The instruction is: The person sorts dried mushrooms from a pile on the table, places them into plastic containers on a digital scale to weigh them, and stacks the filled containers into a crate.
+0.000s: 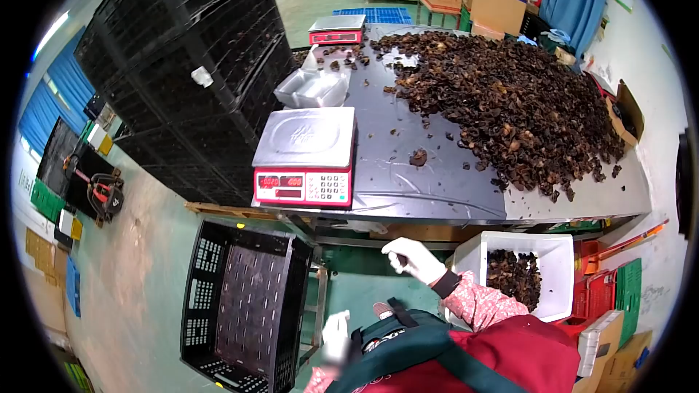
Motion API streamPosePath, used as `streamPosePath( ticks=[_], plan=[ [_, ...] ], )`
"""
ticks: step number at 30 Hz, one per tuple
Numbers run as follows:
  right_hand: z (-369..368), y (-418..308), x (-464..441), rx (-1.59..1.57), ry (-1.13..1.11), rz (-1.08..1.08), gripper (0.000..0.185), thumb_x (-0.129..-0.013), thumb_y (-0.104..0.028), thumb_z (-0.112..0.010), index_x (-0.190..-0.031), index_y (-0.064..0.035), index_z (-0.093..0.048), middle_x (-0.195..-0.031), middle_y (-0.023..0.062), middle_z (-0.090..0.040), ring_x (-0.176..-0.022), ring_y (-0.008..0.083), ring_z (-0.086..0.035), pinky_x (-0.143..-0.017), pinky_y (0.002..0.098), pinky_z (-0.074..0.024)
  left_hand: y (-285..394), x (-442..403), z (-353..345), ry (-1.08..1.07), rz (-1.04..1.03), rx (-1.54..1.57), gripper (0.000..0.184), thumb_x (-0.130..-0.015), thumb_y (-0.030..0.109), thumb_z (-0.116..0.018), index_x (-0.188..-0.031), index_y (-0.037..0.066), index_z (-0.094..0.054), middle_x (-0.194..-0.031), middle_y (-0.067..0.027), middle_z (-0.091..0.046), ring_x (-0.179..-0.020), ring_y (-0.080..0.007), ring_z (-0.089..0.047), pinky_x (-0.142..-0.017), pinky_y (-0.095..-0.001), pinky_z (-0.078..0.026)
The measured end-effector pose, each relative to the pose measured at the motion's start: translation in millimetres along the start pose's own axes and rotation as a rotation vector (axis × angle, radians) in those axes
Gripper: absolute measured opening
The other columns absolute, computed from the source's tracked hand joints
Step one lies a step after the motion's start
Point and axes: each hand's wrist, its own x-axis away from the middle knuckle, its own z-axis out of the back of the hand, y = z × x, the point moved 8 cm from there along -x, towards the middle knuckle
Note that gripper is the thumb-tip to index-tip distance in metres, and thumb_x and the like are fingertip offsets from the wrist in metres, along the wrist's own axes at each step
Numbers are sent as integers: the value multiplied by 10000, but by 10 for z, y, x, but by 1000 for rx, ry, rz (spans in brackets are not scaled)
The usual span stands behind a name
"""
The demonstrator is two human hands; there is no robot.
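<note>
My right hand (415, 259), in a white glove, is curled in front of the table edge, left of a white bin (557, 269) with dark dried pieces (513, 276) in it. Something small and dark shows at its fingers, too small to name. My left hand (336, 335), also gloved in white, is low near my apron, right of an empty black crate (251, 298); its lower part is blurred and its grip is unclear. On the table (386, 167), a large heap of brown dried pieces (510, 94) lies at the right, and a red-and-white scale (303, 156) stands at the front left.
Tall stacked black crates (196, 65) stand left of the table. Behind the near scale are a clear plastic container (313, 89) and a second scale (337, 29). Red baskets (597, 295) and a green crate (628, 298) stand right of the bin. Cardboard boxes (499, 7) are at the back.
</note>
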Motion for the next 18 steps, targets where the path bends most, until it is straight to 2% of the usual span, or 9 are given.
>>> streamPosePath(
  ticks=[2,3,7,9,11,13,15,17,18],
  plan=[
    [-1,-42,52,44,184,125,195,-936,-160,-599,-1072,-39,-669,-800,9,-628,-639,75,-592,-548,212,-482,183,-140,295,-22,-76,4,188,-979,115,-531,-927,8,-677,-947,-99,-691,-919,-184,-653,-862,-321,-504],
    [885,-1003,-3,214,274,204,206,-924,-153,-622,-1087,-35,-663,-818,11,-638,-651,72,-596,-550,211,-479,782,-906,-684,-44,-231,146,210,-999,113,-500,-992,6,-681,-947,-108,-694,-907,-188,-660,-843,-327,-516],
    [1094,-1236,-561,234,370,256,234,-908,-123,-636,-1120,-30,-663,-850,11,-646,-659,75,-586,-569,223,-483,1864,-2384,-145,-128,-370,243,212,-1006,126,-482,-1005,9,-659,-898,-41,-641,-731,-122,-558,-688,-270,-468],
    [1326,-1190,-817,122,362,219,238,-908,-110,-630,-1129,-23,-647,-853,22,-647,-663,87,-586,-566,230,-486,2065,-3208,-87,-40,-483,59,217,-999,146,-486,-1012,11,-656,-858,-69,-629,-691,-134,-561,-656,-289,-473],
    [1538,-1363,-1043,129,430,264,225,-909,-82,-626,-1122,-9,-629,-809,38,-625,-646,108,-600,-554,233,-487,2322,-4131,-257,-113,-519,17,234,-987,180,-498,-1000,18,-665,-881,-119,-633,-772,-227,-606,-740,-336,-486],
    [1561,-1522,-1219,57,458,270,246,-909,-82,-630,-1144,-9,-625,-849,48,-626,-666,119,-610,-572,241,-497,2498,-5062,-479,-85,-733,-153,233,-971,205,-520,-1007,30,-670,-931,-145,-643,-849,-293,-623,-793,-384,-486],
    [1601,-1662,-1382,114,512,240,257,-919,-89,-621,-1163,-9,-624,-886,56,-634,-693,128,-622,-606,250,-517,2479,-5954,-728,-8,-711,-273,248,-943,256,-551,-1027,58,-676,-998,-174,-654,-917,-348,-632,-835,-432,-490],
    [1759,-1693,-1528,179,497,212,268,-930,-97,-586,-1181,-13,-624,-925,50,-649,-718,130,-629,-646,261,-548,2264,-6667,-1062,64,-659,-571,277,-923,307,-576,-1051,82,-676,-1031,-191,-654,-965,-381,-629,-858,-457,-493],
    [1824,-1643,-1630,172,514,234,278,-926,-94,-582,-1189,-15,-622,-947,52,-649,-734,127,-629,-645,264,-549,2105,-6975,-1180,-9,-560,-694,287,-914,316,-583,-1068,90,-671,-1038,-193,-658,-981,-387,-628,-866,-468,-494]
  ],
)
